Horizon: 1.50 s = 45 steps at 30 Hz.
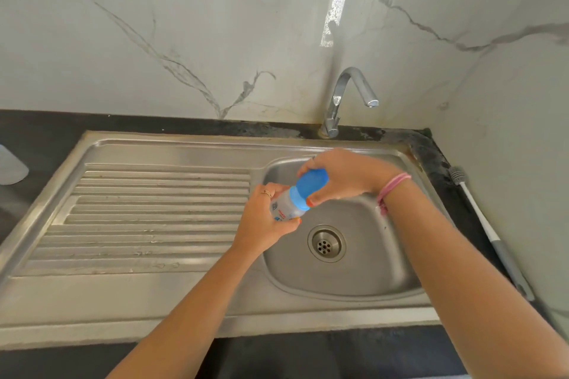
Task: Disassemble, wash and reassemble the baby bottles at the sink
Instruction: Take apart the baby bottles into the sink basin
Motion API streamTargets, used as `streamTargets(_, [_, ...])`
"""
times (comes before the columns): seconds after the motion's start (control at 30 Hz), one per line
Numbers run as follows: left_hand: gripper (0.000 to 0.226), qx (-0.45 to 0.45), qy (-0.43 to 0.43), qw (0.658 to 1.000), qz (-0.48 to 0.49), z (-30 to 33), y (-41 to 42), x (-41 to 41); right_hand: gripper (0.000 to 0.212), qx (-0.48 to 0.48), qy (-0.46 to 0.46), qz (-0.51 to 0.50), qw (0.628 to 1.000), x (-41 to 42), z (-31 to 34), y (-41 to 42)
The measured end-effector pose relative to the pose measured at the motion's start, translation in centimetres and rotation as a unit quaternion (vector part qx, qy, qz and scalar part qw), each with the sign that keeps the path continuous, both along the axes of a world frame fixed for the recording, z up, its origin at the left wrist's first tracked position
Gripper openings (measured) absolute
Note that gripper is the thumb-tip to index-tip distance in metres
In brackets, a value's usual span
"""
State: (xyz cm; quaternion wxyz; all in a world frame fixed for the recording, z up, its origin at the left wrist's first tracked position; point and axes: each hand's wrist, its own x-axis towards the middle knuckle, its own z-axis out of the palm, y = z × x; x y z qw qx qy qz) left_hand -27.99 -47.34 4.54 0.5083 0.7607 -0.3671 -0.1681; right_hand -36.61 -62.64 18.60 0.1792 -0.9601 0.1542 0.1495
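Bottle still shut, washing not begun

Mid-frame, the left hand (264, 218) holds the baby bottle (288, 204); the right hand (341, 177) holds its blue cap (311, 184). The tap (348, 98) looks dry.

A white marble-look wall (191, 28) with grey veins rises behind the hands and turns a corner on their right side. Beyond the hands a chrome tap (345, 95) stands on the dark table (37, 132), its spout curving over. Daylight is soft and even; a bright speckled reflection streaks the wall above the tap.
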Motion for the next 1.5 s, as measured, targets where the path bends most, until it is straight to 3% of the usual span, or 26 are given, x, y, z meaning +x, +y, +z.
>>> streamTargets(0.1, [0.054,-0.001,0.028,0.999,0.040,-0.6,-0.1,0.2,0.051,0.021,-0.072,0.034,0.997,-0.7,2.0,-1.9])
streamTargets(0.23, [0.053,-0.011,0.071,0.994,0.080,-0.5,-1.0,-0.5,0.053,0.017,-0.074,-0.010,0.997,-1.3,2.3,-5.0])
streamTargets(0.3, [0.054,-0.004,0.090,0.993,0.081,-0.6,-1.6,-0.8,0.055,0.034,-0.080,-0.048,0.995,-1.6,0.8,-6.1])
streamTargets(0.4, [0.054,0.019,0.109,0.991,0.071,-1.2,-2.5,-1.5,0.051,0.137,-0.091,-0.139,0.977,-2.8,-3.1,-7.4])
streamTargets(0.5, [0.052,0.038,0.120,0.990,0.068,-2.1,-2.9,-2.2,0.050,0.140,-0.100,-0.181,0.968,-4.0,-8.3,-8.7])
streamTargets(0.8, [0.057,0.128,0.138,0.981,0.051,-4.6,-3.8,-3.1,0.053,0.068,0.170,-0.120,0.976,-8.7,-23.7,-7.6])
streamTargets(0.93, [0.058,0.155,0.140,0.977,0.040,-5.1,-4.3,-3.0,0.056,0.042,0.267,-0.099,0.958,-9.9,-26.4,-7.7])
streamTargets(1.2, [0.060,0.182,0.152,0.971,0.020,-5.8,-5.2,-3.2,0.058,0.057,0.352,-0.051,0.933,-9.0,-26.3,-8.8])
streamTargets(1.27, [0.059,0.184,0.148,0.971,0.017,-5.9,-5.1,-3.3,0.054,0.086,0.334,-0.076,0.936,-7.9,-25.2,-9.1])
streamTargets(1.37, [0.058,0.181,0.132,0.974,0.018,-6.2,-5.0,-3.6,0.037,0.192,0.204,-0.172,0.945,-5.8,-22.5,-9.7])
streamTargets(1.43, [0.057,0.186,0.103,0.977,0.018,-6.4,-5.0,-3.8,0.046,0.332,0.103,-0.260,0.901,-4.4,-19.4,-9.4])
streamTargets(1.5, [0.056,0.196,0.065,0.978,0.011,-6.4,-5.1,-4.0,0.065,0.429,0.053,-0.278,0.858,-3.4,-15.7,-8.7])
